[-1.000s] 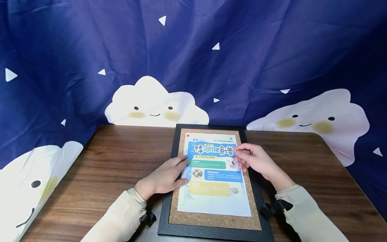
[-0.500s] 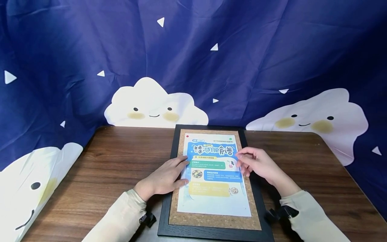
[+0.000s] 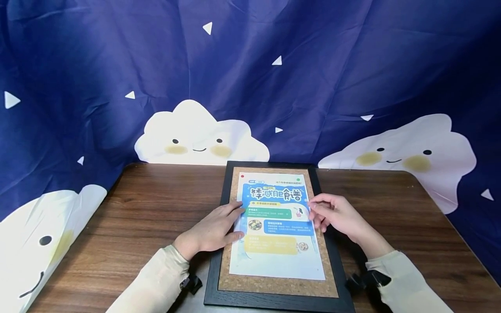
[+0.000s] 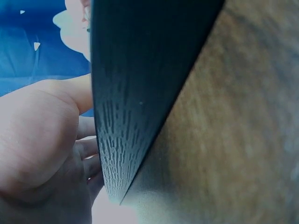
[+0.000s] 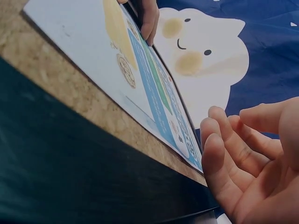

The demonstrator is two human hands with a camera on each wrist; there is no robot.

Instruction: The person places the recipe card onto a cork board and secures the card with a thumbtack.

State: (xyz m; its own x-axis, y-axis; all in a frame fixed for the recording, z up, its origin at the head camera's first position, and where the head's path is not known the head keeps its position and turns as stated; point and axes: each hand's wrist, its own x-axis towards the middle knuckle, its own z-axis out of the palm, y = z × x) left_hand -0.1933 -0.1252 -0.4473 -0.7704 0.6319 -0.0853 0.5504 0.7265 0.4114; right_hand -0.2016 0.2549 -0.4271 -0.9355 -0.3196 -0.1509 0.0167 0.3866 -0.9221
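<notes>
A printed sheet (image 3: 278, 266) lies on a cork board (image 3: 274, 284) with a black frame (image 3: 278, 300). A red pushpin (image 3: 242, 176) marks its upper left corner and a green pushpin (image 3: 298, 179) its upper right. My left hand (image 3: 211, 228) rests across the frame's left side, its outstretched fingertips on the sheet's left edge. Over the right edge of sheet and frame is my right hand (image 3: 338, 217), loosely curled. In the right wrist view, thumb and fingers (image 5: 214, 151) stand apart with nothing visible between them. Whether that hand touches the board cannot be told.
The board lies on a brown wooden table (image 3: 156, 195), near its front edge. Behind the table hangs a dark blue curtain (image 3: 313, 87) printed with white clouds (image 3: 199, 139) and triangles. A black wrist camera (image 3: 191, 284) sits at the left cuff.
My right hand has drawn back to the right and slightly towards me, off the sheet's printed title to its right edge. The left hand and the board stay put.
</notes>
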